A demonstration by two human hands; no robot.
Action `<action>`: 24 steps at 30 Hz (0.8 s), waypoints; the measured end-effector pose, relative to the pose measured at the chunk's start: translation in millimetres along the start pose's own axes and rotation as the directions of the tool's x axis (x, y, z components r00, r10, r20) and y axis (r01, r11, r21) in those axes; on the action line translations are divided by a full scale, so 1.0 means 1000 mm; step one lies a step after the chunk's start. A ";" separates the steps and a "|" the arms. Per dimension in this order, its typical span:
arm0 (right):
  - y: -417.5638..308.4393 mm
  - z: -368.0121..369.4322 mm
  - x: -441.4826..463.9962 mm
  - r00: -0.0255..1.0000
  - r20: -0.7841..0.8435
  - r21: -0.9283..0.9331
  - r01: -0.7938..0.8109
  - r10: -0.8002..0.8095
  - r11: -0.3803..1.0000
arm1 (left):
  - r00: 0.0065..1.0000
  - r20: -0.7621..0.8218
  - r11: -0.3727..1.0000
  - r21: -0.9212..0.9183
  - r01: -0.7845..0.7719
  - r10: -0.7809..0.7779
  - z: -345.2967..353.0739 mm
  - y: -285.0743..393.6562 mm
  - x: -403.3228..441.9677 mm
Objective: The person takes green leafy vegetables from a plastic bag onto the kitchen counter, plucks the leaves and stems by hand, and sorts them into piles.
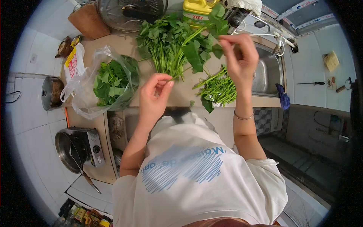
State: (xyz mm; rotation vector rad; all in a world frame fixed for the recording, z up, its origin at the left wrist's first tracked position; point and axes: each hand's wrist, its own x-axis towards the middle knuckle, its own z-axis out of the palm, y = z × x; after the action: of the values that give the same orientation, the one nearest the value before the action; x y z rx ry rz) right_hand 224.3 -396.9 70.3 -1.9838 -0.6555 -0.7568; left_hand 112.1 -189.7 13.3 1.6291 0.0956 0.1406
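My left hand [155,92] is closed in a pinch on the lower end of a leafy green stem [193,36], which slants up and to the right. Thumb and forefinger of my right hand [241,56] are pinched together at a leaf [218,25] near the top of that stem. Behind my left hand lies a large bunch of leafy greens [166,49], stems toward me. Below and left of my right hand is a pile of picked green stems [219,89]. A clear plastic bag [81,100] to the left holds plucked leaves [112,81].
A metal sink [264,75] is at the right, with a blue cloth [283,97] at its corner. At the back stand a yellow jug [196,11], a round glass lid [130,13] and a wooden block [89,22]. A pan [68,151] on a stove [92,145] stands at lower left.
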 end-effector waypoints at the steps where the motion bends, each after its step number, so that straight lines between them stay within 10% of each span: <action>1: -0.004 0.004 0.001 1.000 -0.001 -0.003 -0.001 0.001 1.000 | 1.000 -0.007 0.999 0.041 -0.007 0.007 0.001 0.003 -0.001; 8: -0.012 0.009 -0.014 0.969 0.099 0.177 -0.239 0.224 0.955 | 0.968 -0.100 0.945 0.259 -0.199 0.231 0.003 0.015 -0.002; 11: -0.004 0.015 -0.015 0.665 0.464 0.158 -0.712 0.585 0.684 | 0.963 -0.078 0.936 0.266 -0.229 0.258 0.004 0.015 -0.003; 14: 0.002 0.032 -0.020 0.594 0.519 0.347 -0.804 0.614 0.483 | 0.965 -0.010 0.931 0.264 -0.251 0.262 0.004 0.013 -0.004; 20: 0.001 0.037 -0.018 0.612 0.569 0.435 -0.791 0.550 0.431 | 0.988 0.112 0.952 -0.278 0.131 -0.104 0.006 0.008 0.003; 24: 0.008 0.039 -0.018 0.714 0.621 0.365 -0.629 0.323 0.687 | 0.906 0.349 0.799 -0.458 0.389 -0.241 0.001 -0.006 0.014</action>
State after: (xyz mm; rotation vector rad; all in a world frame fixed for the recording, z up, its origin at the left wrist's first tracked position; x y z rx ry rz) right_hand 227.7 -369.8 36.8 -1.6639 -0.5062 0.3186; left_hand 126.7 -188.1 7.5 1.0516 0.1071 -0.3041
